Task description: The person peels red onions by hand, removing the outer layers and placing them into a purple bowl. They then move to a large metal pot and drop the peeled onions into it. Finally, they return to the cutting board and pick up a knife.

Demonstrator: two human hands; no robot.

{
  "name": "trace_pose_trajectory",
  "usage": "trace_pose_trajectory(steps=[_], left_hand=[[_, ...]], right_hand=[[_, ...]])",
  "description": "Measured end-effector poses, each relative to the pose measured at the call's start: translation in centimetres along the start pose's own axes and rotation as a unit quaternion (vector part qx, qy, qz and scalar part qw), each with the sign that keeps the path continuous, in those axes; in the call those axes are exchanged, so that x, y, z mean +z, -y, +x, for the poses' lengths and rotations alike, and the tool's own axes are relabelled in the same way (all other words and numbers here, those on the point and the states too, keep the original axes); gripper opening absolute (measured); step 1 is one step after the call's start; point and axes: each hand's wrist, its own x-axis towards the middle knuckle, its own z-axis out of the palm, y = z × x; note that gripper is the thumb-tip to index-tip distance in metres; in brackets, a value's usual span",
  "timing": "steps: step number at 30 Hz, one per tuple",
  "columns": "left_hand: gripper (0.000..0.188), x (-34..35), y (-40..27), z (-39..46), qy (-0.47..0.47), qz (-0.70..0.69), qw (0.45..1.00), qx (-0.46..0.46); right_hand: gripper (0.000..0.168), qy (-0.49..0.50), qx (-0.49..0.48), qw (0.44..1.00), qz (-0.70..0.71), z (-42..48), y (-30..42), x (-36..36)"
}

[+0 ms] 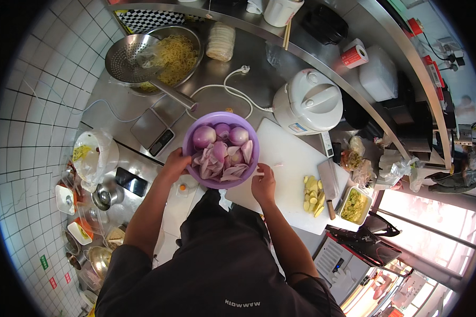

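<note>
My left hand (177, 164) grips the left rim of a purple plastic bowl (187, 148). Inside the bowl lie several peeled red onions (204, 136) and loose cut onion pieces (210, 162). At the lower right of the bowl is my right hand (263, 182), fingers curled close to the rim; whether they hold it cannot be told. A white cutting board (285, 186) extends under and to the right of that hand. On it are sliced pale yellow pieces, perhaps ginger (312, 194), and a cleaver (328, 180) with a wooden handle.
A white rice cooker (307, 103) stands behind the board, its cord looping over the steel counter. At the back left, a perforated ladle (129, 59) rests over a bowl of noodles (178, 55). A digital scale (152, 132) and phone (131, 182) lie left; a food container (355, 208) sits right.
</note>
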Motion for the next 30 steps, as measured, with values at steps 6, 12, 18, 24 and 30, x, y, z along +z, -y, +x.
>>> trace_pose_trajectory(steps=[6, 12, 18, 24, 30], left_hand=[[0.029, -0.4, 11.3, 1.0, 0.030, -0.140, 0.985, 0.098], [0.020, 4.6, 13.7, -4.8, -0.059, -0.348, 0.935, 0.032], [0.041, 8.1, 18.0, -12.5, -0.137, -0.444, 0.884, 0.056], [0.042, 11.9, 22.8, -22.9, -0.216, -0.537, 0.811, 0.080], [0.045, 14.4, 30.1, -34.2, -0.304, -0.625, 0.706, 0.136]], right_hand=[[0.046, -0.079, -0.210, 0.919, -0.323, 3.7, -3.6, -5.3], [0.006, -0.052, -0.342, 0.890, -0.297, 4.9, -7.9, -6.1], [0.004, 0.024, -0.295, 0.946, -0.135, 3.3, -5.7, -6.5], [0.010, 0.229, -0.523, 0.818, -0.062, -8.1, 8.7, -5.3], [0.032, 0.385, -0.710, 0.586, -0.065, -20.7, 13.7, -0.2]])
